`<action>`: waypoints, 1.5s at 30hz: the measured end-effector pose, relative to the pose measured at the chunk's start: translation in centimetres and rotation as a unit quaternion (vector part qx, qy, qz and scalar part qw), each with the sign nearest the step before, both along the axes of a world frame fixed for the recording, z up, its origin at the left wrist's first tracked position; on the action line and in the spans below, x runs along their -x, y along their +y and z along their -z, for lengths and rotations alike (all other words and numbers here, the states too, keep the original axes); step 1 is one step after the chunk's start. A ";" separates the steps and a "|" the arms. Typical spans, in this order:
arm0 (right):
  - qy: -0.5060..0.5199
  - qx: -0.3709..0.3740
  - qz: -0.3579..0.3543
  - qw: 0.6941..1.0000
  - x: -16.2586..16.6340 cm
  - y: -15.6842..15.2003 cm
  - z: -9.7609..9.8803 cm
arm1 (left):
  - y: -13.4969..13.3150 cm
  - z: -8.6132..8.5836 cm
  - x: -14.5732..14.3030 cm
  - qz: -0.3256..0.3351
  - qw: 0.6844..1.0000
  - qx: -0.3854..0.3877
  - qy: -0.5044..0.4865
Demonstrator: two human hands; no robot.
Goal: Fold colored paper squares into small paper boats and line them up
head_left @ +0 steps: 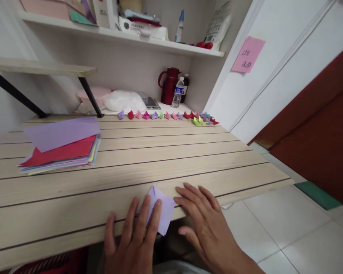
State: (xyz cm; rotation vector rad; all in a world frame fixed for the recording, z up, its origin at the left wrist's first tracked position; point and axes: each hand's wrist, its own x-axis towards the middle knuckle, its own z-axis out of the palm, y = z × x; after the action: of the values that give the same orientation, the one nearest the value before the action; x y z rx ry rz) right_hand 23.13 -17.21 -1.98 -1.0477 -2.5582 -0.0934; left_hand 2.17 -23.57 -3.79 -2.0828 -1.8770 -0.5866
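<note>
Folded lilac paper lies under my left hand, my right hand beside it

My left fingers reach forward, slightly parted, the little one standing widest from the others. The index and middle ones rest on the paper, which is pressed flat rather than pinched; my left thumb is hidden. A crease shows just beyond the middle fingertip, and the paper's near corner, to the right of my index finger, juts past the edge of the table.

My right fingers lie loosely fanned, the thumb well away from them, grasping nothing. The index fingertip is right by the paper's right edge; I cannot tell whether it touches.

Ahead and to the left of my left fingers sits a stack of coloured paper, with a red sheet and a lilac sheet on top. Straight beyond both hands, well apart from my fingertips, small folded paper pieces line the table's far side, bunching together toward the right. Behind them stand a dark red jug and a clear bottle.
</note>
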 end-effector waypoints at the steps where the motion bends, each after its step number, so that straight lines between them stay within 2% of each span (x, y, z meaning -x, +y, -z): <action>1: 0.023 -0.002 0.010 1.000 -0.4 0.0 0.2 | 0.0 0.0 0.0 -0.001 1.000 0.000 -0.003; 5: 0.095 -0.029 0.050 0.994 -1.1 0.3 0.0 | -0.1 0.3 -0.1 -0.005 1.000 -0.008 -0.016; 7: 0.101 -0.030 0.019 0.994 -0.3 0.4 -0.6 | -0.1 0.6 -0.2 -0.011 1.000 -0.012 -0.018; 10: 0.084 0.001 -0.074 0.994 1.9 0.5 -1.5 | -0.1 0.8 -0.3 -0.016 1.000 -0.009 -0.015; 12: 0.057 0.020 -0.093 0.994 3.0 0.6 -1.9 | -0.1 0.8 -0.4 -0.016 1.000 -0.005 -0.009; 18: 0.001 0.090 -0.086 0.992 3.2 1.7 -2.9 | -0.1 1.0 -0.3 -0.020 1.000 -0.006 0.001; 24: -0.036 0.063 -0.041 0.997 4.0 2.4 -2.8 | 0.0 1.2 -0.2 -0.017 1.000 -0.022 -0.012; 28: -0.041 0.071 -0.005 0.997 4.7 2.7 -3.1 | -0.1 0.9 -0.2 -0.020 1.000 -0.020 -0.008; 32: -0.032 0.060 -0.041 0.997 4.1 2.6 -3.5 | -0.1 0.4 -0.2 -0.024 1.000 -0.007 -0.003; 35: 0.003 0.000 -0.036 0.999 3.4 1.4 -2.8 | -0.2 -0.1 -0.3 -0.023 1.000 -0.002 0.015; 37: 0.010 -0.012 -0.046 0.999 3.0 0.3 -1.8 | -0.3 -0.2 -0.4 -0.020 1.000 0.004 0.019; 41: -0.027 -0.021 -0.051 0.998 3.0 -1.1 0.3 | -0.3 0.0 -0.3 -0.019 1.000 0.019 0.016; 45: -0.052 -0.065 -0.022 0.996 3.5 -1.2 1.1 | -0.4 0.2 -0.1 -0.018 0.999 0.020 0.028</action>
State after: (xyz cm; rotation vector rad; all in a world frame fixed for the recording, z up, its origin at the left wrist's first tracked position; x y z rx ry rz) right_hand 19.66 -18.38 -3.06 -0.9608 -2.6266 -0.3062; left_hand 2.27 -23.98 -3.97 -2.0641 -1.9045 -0.4816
